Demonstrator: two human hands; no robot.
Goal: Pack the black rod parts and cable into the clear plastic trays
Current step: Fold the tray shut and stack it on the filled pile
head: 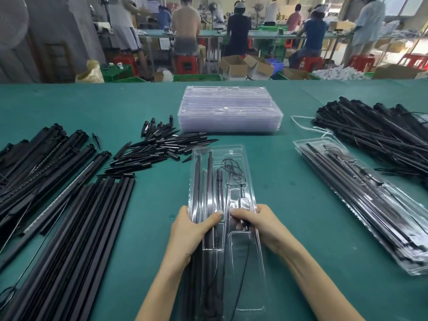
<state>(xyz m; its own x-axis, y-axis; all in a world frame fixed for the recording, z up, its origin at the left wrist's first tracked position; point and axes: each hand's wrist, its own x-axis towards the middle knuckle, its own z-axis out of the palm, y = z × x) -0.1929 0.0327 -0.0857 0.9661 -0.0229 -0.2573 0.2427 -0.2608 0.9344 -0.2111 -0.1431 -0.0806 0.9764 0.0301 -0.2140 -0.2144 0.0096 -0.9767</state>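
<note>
A clear plastic tray [234,158] lies lengthwise in front of me on the green table [287,181]. Black rods [203,179] fill its left channels, and a thin black cable [234,167] coils near its far end. My left hand [192,230] grips the tray's left side, thumb pressing down on top. My right hand [257,222] grips the right side, thumb on the tray's middle next to a small black part.
A stack of empty clear trays [230,112] stands at the table's centre back. Short black spikes [162,147] lie left of the tray, long black rods [76,223] at near left. Filled trays [361,200] and a rod-and-cable heap [379,133] sit right. People work at benches beyond.
</note>
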